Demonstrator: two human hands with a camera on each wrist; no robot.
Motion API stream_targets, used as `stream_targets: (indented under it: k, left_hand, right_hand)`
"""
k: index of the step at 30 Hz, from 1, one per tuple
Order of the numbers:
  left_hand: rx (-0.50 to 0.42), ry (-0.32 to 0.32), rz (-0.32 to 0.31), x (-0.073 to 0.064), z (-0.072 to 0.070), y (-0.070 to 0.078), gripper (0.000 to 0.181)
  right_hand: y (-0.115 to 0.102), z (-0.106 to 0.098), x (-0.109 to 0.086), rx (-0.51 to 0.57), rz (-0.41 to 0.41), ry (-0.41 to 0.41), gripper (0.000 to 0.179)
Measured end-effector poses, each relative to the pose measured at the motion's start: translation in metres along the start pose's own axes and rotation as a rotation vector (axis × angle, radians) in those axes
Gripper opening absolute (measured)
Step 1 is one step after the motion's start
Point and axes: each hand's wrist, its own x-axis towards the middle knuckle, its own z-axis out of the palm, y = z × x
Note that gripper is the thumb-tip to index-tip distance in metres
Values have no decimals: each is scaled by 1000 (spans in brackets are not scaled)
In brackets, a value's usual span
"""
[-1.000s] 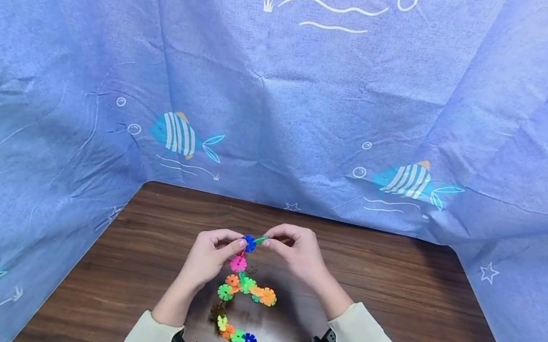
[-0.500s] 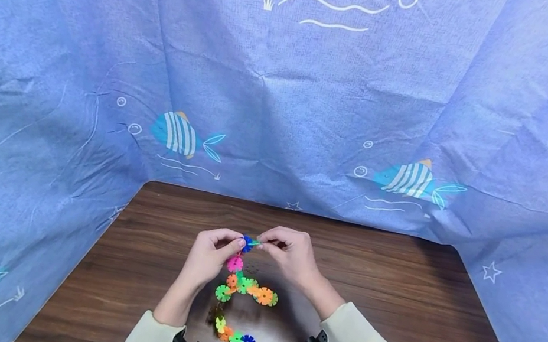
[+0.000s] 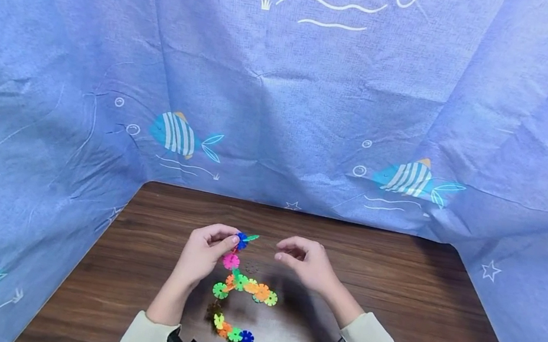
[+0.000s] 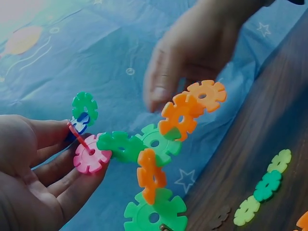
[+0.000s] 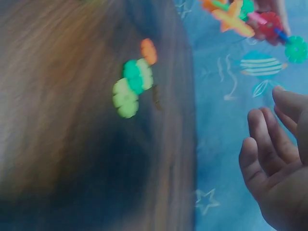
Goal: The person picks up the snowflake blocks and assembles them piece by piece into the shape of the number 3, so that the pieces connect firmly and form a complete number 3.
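Note:
My left hand (image 3: 201, 252) pinches a chain of linked plastic snowflake discs near its top, by the blue disc (image 3: 242, 242). A green disc (image 3: 252, 239) is slotted into the blue one and sticks out to the right. Below hang a pink disc (image 4: 91, 155), then green and orange discs, with an orange branch (image 4: 180, 117) reaching right. Lower in the head view, a brown disc (image 3: 215, 307) leads to a curved row ending in a dark blue disc (image 3: 246, 338). My right hand (image 3: 310, 262) is apart from the chain, fingers loosely bent and holding nothing.
On the brown wooden table (image 3: 392, 309) lie loose discs, among them a teal disc (image 4: 267, 186) between two yellow-green ones, a brown disc (image 3: 251, 267) and an orange disc (image 5: 148, 51). A blue fish-print cloth (image 3: 284, 107) surrounds the table's back and sides.
My right hand pushed the green disc up against the blue one, then let it go and moved off to the right. The chain in my left hand has shifted slightly left.

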Motion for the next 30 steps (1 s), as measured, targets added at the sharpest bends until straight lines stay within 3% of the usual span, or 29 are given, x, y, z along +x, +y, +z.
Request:
stream_targets:
  k: [11,22,30]
  left_hand:
    - [-15,-18,-28,-2,1,3,15]
    - [-24,-13,-19,-3,3,2,17]
    - [-24,-13,-22,-1,2,2,16]
  right_hand:
    - [41,23,-31,-137,81,-163,16]
    - [52,34,-37,-325,41,-185,28]
    - [53,33,-34,-337,81,-184,17]
